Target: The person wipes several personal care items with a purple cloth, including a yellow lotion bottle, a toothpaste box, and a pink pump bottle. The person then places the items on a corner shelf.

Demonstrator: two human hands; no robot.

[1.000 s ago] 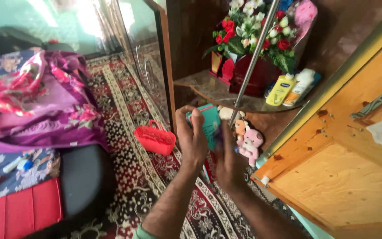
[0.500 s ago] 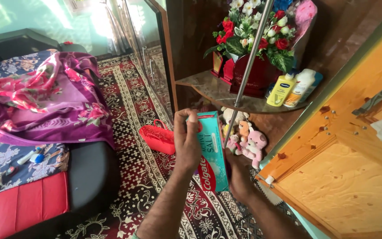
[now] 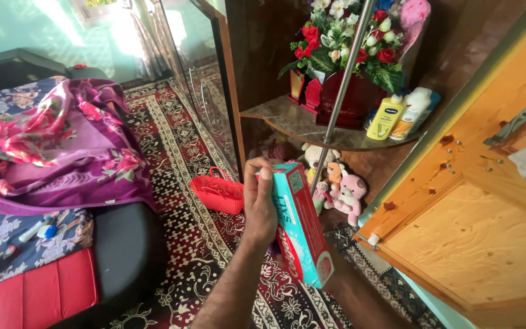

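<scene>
Head camera view, looking down: the left hand (image 3: 260, 204) grips the upper end of a long teal and red toothpaste box (image 3: 299, 222), fingers curled over its top edge. The box slants down to the right, above a patterned red carpet (image 3: 178, 152). Its lower end hides the right hand, so whether that hand grips cannot be told. Just beyond sit a red plastic basket (image 3: 216, 194) and pink soft toys (image 3: 347, 196), under a shelf (image 3: 293, 125) with flowers (image 3: 348, 36) and lotion bottles (image 3: 400, 116).
</scene>
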